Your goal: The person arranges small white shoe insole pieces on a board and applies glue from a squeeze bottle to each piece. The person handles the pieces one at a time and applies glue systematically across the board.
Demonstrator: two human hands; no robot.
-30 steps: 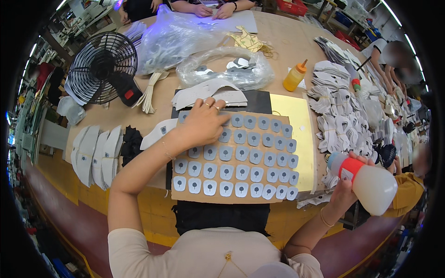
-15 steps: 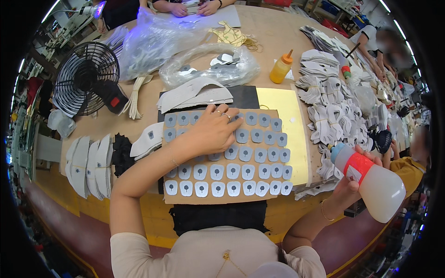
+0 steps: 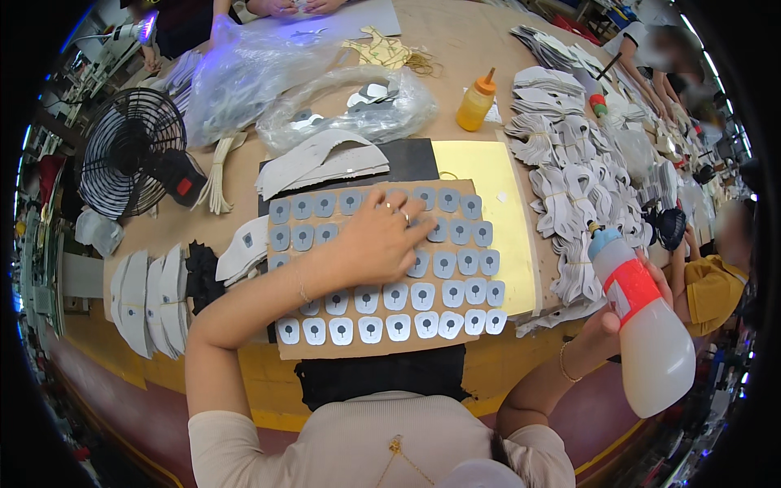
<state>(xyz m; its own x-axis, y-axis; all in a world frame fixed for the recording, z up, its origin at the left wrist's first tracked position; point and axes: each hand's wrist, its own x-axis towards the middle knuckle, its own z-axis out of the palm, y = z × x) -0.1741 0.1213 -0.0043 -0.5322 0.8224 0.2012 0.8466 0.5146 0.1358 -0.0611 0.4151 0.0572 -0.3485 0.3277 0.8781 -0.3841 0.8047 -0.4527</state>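
- The left hand (image 3: pixel 381 242) lies palm down on a brown cardboard sheet (image 3: pixel 374 346); its fingers (image 3: pixel 415 228) are stretched flat and slightly spread, gripping nothing; rings show on two of them.
- The cardboard sheet sits at the near edge of the wooden table (image 3: pixel 464 41), directly in front of the person; it is covered with rows of small grey-white shield-shaped pieces (image 3: pixel 396 326), each with a dark mark.
- The fingertips press onto pieces in the upper middle rows; the palm covers several more; the rest of the pieces lie uncovered all around the hand.
- The right hand (image 3: pixel 620 313) is clamped around a translucent squeeze bottle (image 3: pixel 647 333) with a red label band and a blue nozzle cap; the fingers wrap its middle from behind, and the thumb's position cannot be told.
- The bottle is held off the right edge of the table, tilted with the nozzle pointing up and toward the table, well apart from the cardboard sheet.
- A yellow sheet (image 3: pixel 488 220) lies just beside the cardboard on its right; a black sheet (image 3: pixel 407 159) lies beyond it.
- Farther off: a black desk fan (image 3: pixel 134 154) at left; an orange-capped yellow bottle (image 3: pixel 476 102); clear plastic bags (image 3: pixel 342 110); stacks of white cut pieces (image 3: pixel 578 171) at right.
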